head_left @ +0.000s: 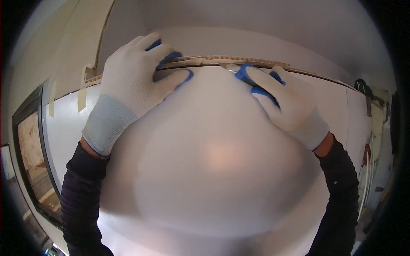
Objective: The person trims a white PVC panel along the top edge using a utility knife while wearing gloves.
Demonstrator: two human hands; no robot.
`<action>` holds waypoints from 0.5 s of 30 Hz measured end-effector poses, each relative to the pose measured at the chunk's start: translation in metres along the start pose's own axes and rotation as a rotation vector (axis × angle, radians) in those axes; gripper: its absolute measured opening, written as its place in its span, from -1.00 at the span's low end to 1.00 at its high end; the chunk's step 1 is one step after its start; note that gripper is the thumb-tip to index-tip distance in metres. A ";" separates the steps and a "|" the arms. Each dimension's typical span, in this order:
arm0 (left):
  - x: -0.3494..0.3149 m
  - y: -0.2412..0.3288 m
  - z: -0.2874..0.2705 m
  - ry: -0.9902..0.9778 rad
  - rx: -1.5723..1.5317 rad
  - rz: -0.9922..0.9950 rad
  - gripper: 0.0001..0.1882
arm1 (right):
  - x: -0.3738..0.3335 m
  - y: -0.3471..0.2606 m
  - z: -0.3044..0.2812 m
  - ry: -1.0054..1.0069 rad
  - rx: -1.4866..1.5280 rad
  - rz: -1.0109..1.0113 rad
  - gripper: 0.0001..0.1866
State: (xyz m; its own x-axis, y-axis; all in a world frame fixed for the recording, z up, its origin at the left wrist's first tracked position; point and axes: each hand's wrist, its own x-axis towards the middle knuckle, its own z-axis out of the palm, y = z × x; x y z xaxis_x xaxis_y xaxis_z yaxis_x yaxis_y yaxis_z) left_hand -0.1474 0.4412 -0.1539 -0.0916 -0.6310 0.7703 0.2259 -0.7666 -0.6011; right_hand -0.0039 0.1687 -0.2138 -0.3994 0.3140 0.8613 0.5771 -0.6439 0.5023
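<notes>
A large glossy white panel [213, 179] fills the middle of the head view, its top edge bending across in front of me. Along that edge runs a torn strip of brown corrugated cardboard [239, 59]. My left hand [136, 72], in a white knit glove with blue-coated fingers, grips the panel's edge, fingers over the top and thumb on the near face. My right hand [284, 94], gloved alike, is closed around a small cutter [232, 67]; its thin metal blade points left at the edge. Most of its handle is hidden in the glove.
Strips of masking tape [81, 100] stick to the left part of the panel. A dark-framed opening [36, 158] stands at the far left. A wall [252, 40] rises behind the edge. At right are a black clamp-like object [362, 86] and hanging pale cables [366, 183].
</notes>
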 end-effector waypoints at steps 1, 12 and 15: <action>0.001 0.002 0.001 0.002 -0.008 0.005 -0.79 | -0.002 0.002 0.000 -0.002 -0.007 0.007 -0.50; 0.001 -0.003 0.006 0.056 0.027 0.068 -0.83 | -0.034 0.039 -0.007 -0.056 -0.037 0.129 -0.50; 0.000 -0.003 0.014 0.041 0.064 0.018 -0.81 | -0.053 0.066 -0.010 -0.020 -0.142 0.189 -0.52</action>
State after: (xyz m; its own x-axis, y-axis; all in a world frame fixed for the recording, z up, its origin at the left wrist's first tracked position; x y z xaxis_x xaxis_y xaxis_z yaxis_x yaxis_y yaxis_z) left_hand -0.1342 0.4447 -0.1489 -0.1263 -0.6501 0.7493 0.2889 -0.7467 -0.5992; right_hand 0.0484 0.1024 -0.2267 -0.2787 0.1917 0.9410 0.5339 -0.7836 0.3178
